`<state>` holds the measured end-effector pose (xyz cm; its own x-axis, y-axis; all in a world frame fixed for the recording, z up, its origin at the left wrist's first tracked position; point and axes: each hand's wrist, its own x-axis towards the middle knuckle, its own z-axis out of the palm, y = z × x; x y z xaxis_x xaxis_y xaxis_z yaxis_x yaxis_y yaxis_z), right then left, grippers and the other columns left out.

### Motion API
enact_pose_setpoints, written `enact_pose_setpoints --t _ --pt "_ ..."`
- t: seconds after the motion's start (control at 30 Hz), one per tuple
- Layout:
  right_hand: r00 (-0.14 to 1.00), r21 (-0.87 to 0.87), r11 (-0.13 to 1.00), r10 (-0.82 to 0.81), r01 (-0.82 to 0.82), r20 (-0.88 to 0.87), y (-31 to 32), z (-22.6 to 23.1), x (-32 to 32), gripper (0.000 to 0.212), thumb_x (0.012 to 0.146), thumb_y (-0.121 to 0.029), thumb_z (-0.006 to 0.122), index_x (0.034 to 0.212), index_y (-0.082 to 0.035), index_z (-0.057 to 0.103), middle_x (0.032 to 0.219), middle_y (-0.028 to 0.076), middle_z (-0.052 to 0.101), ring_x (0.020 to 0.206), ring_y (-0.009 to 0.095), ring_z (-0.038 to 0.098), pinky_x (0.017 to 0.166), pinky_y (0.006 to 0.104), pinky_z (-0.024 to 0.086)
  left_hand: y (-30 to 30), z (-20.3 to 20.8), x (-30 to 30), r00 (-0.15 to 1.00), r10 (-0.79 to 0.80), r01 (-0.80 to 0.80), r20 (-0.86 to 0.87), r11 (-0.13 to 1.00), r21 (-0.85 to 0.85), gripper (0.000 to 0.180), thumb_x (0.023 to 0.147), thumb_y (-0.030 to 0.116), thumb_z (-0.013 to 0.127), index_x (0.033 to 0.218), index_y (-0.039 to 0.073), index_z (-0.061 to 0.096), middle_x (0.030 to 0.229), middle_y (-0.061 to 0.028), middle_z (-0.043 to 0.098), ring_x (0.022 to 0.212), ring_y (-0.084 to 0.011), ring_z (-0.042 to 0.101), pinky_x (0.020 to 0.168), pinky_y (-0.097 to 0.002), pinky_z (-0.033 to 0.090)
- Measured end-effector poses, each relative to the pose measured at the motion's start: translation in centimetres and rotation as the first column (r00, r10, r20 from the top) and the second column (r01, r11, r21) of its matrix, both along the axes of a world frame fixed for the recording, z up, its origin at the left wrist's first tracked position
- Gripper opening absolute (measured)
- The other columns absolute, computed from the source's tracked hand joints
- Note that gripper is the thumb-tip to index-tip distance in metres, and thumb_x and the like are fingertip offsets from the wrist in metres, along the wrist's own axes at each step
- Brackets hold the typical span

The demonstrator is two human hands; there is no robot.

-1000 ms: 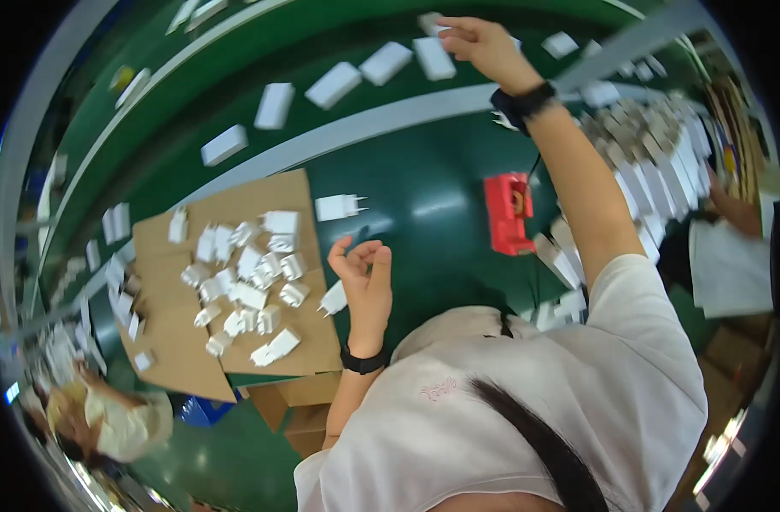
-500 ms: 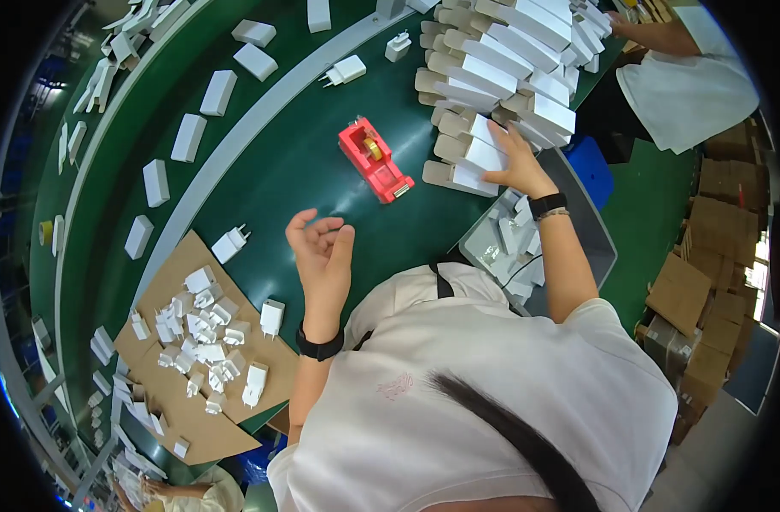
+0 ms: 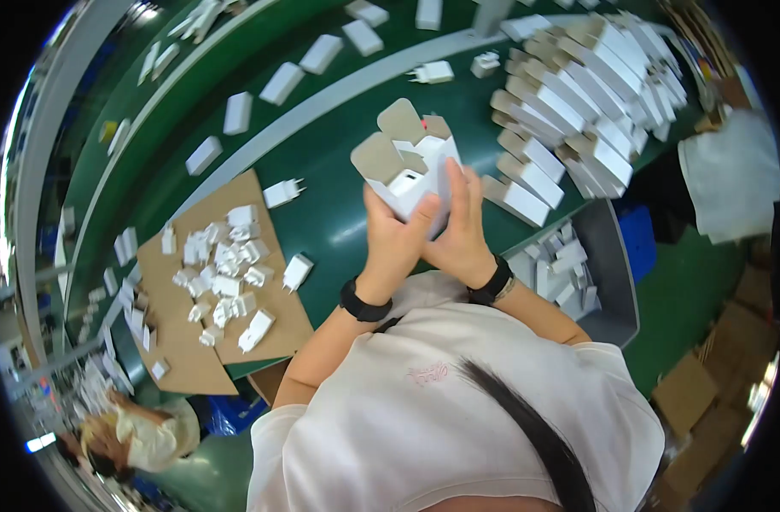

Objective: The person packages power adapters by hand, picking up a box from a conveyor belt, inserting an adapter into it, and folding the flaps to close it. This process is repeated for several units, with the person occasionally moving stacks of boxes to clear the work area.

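Observation:
Both my hands hold a small white carton (image 3: 439,160) in front of my body, tilted, its grey-lined flaps raised. Inside its mouth sits a white charger (image 3: 406,183) with a dark port. My left hand (image 3: 390,246) grips the carton's near left side, while my right hand (image 3: 465,239) wraps its right side. Behind the carton, only a bit of the red tape dispenser (image 3: 425,125) shows. To the right stand rows of white cartons with open flaps (image 3: 569,94). A pile of white plug chargers (image 3: 226,260) lies on a cardboard sheet (image 3: 181,363) to the left.
Single chargers lie on the green table (image 3: 334,171), one by the metal rail (image 3: 275,141). Beyond the rail, white boxes (image 3: 282,83) sit spaced along a green belt. A grey bin (image 3: 612,294) with white pieces stands right. Other people are at far right and lower left.
My right hand has left the carton rows and come to the middle with a carton. My left hand has moved right and closed on it too. The view has shifted.

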<state>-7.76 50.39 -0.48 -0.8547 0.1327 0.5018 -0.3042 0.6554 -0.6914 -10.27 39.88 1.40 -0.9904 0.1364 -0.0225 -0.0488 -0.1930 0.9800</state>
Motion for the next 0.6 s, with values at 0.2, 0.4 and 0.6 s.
enact_pose_setpoints --t 0.2,0.4,0.6 --pt "0.689 -0.764 0.551 0.697 -0.337 0.198 -2.0 -3.7 -3.0 0.088 0.073 -0.013 0.07 0.141 -0.006 0.014 0.127 0.013 0.038 0.118 0.02 0.04 0.097 0.0323 0.033 -8.6 -0.8 0.2 0.999 -0.015 0.015 0.038 1.0 0.009 0.065 0.083 0.021 0.062 0.131 0.005 0.021 0.117 -0.013 0.046 0.105 -0.019 0.048 0.088 -0.0321 0.041" --pt "0.768 -0.845 0.471 0.629 -0.255 0.119 -5.2 -0.8 -3.5 0.078 0.07 -0.01 0.072 0.133 -0.006 0.025 0.123 0.012 0.04 0.111 0.02 0.044 0.093 0.0315 0.037 -9.4 -1.5 2.3 0.967 0.251 -0.253 0.038 0.963 0.095 0.062 0.09 0.026 0.053 0.136 0.011 0.014 0.118 -0.0113 0.046 0.099 -0.0176 0.052 0.083 -0.0302 0.045" --pt "0.802 -0.653 0.736 0.494 -0.179 0.336 -5.6 -1.9 -4.5 0.086 0.063 -0.01 0.076 0.131 -0.009 0.023 0.116 0.012 0.045 0.104 0.022 0.048 0.086 0.0343 0.043 -10.8 -3.8 1.8 0.96 0.276 -0.269 0.049 0.957 -0.106 0.07 0.073 0.011 0.072 0.128 0.008 0.028 0.103 -0.0092 0.052 0.087 -0.0157 0.056 0.073 -0.0269 0.048"
